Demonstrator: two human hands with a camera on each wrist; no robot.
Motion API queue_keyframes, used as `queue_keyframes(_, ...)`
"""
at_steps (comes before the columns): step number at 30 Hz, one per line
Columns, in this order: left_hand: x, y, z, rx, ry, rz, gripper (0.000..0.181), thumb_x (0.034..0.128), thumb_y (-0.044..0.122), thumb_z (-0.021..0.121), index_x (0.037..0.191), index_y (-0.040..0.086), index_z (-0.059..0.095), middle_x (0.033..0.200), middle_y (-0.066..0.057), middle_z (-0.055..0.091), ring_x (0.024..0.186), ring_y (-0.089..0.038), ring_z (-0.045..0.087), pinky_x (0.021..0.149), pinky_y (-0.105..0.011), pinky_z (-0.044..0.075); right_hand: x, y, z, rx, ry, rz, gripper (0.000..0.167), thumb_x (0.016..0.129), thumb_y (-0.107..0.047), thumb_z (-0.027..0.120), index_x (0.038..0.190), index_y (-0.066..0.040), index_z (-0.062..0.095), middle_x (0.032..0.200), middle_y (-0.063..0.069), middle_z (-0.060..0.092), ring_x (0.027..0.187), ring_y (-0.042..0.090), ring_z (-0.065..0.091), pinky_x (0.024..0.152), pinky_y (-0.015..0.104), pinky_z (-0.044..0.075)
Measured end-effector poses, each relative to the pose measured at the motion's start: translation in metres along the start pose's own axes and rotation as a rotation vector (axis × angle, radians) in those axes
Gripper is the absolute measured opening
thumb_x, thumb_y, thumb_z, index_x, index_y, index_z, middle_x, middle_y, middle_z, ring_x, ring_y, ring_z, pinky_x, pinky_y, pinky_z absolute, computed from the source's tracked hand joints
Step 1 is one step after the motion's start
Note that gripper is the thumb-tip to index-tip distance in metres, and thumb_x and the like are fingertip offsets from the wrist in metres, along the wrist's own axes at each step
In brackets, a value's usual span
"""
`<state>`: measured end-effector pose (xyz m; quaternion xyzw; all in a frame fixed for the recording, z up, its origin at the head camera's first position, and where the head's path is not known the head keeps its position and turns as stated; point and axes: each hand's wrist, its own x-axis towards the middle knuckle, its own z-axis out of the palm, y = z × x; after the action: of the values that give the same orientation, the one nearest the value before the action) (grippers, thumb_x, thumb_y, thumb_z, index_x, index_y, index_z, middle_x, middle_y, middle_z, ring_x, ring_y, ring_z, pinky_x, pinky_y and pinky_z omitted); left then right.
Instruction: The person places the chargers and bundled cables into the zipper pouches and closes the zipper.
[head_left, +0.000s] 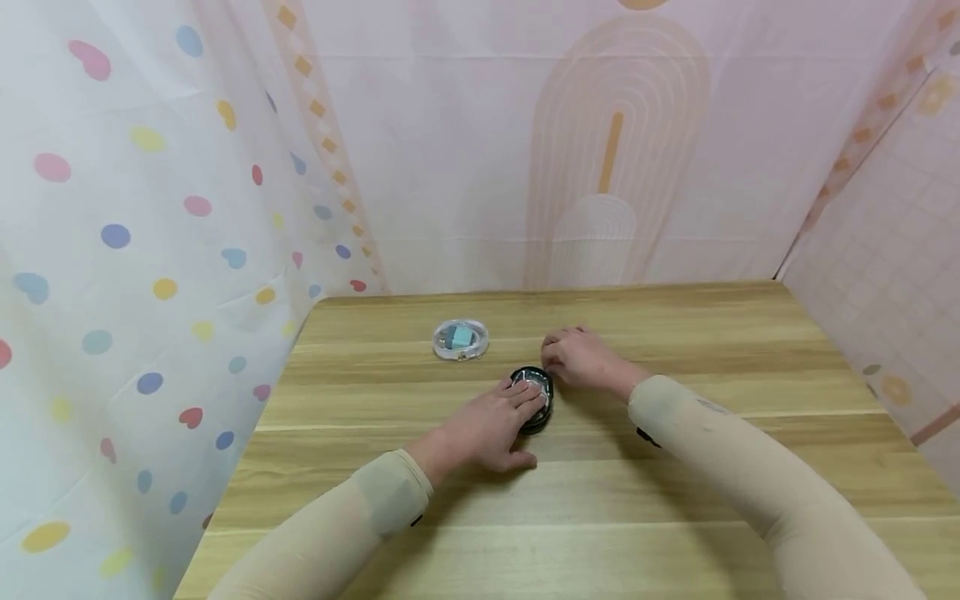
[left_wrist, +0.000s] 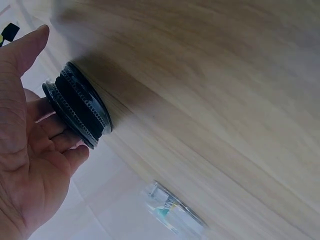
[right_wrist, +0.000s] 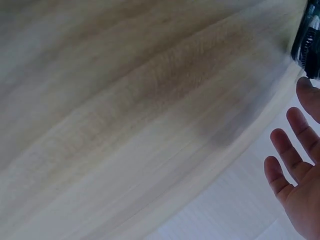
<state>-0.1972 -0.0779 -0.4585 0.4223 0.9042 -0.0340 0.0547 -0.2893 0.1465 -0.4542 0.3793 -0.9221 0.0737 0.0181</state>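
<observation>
A small round black zip case [head_left: 537,421] with a clear top lies on the wooden table. My left hand [head_left: 491,423] rests its fingers on the case's top, with the thumb held out to the side. In the left wrist view, two rows of zipper teeth run around the case [left_wrist: 82,102], apart, with a black band between them. At the case's far right edge is my right hand [head_left: 582,358]. One fingertip is close to the case [right_wrist: 311,47] in the right wrist view, the other fingers bent loosely; whether it pinches the zipper pull is hidden.
A clear round pouch [head_left: 438,350] with a light-blue item inside lies farther back, left of the case. Patterned curtains [head_left: 450,167] hang behind and beside the wooden table [head_left: 712,333].
</observation>
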Motion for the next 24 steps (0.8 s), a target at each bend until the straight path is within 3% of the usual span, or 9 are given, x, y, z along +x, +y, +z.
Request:
queue_keyframes(9, -0.001, -0.001, 0.001, -0.023, 0.022, 0.001, 0.091, 0.0976, 0.06, 0.069, 0.163, 0.003, 0.041, 0.17, -0.013, 0.044, 0.162, -0.03, 0.036, 0.135, -0.048, 0.027, -0.014, 0.001, -0.001, 0.006, 0.017, -0.023, 0.005, 0.098, -0.013, 0.076, 0.099, -0.016, 0.08, 0.124, 0.009, 0.075, 0.12, 0.031, 0.07, 0.108, 0.062, 0.053)
queue_keyframes(16, -0.002, -0.003, 0.003, -0.033, 0.013, -0.014, 0.092, 0.0972, 0.06, 0.069, 0.164, 0.004, 0.04, 0.17, -0.014, 0.043, 0.162, -0.03, 0.035, 0.135, -0.049, 0.026, -0.018, -0.002, 0.0, 0.017, 0.021, -0.059, 0.003, 0.097, -0.02, 0.078, 0.097, -0.018, 0.08, 0.12, 0.006, 0.076, 0.116, 0.028, 0.071, 0.103, 0.061, 0.054)
queue_keyframes(24, 0.0, -0.003, 0.001, -0.064, 0.015, -0.019, 0.092, 0.0972, 0.06, 0.069, 0.164, 0.004, 0.04, 0.17, -0.013, 0.043, 0.162, -0.03, 0.035, 0.135, -0.049, 0.026, -0.02, -0.001, 0.0, 0.047, 0.009, -0.033, 0.005, 0.098, -0.02, 0.078, 0.093, -0.018, 0.078, 0.118, 0.005, 0.076, 0.112, 0.026, 0.072, 0.103, 0.06, 0.056)
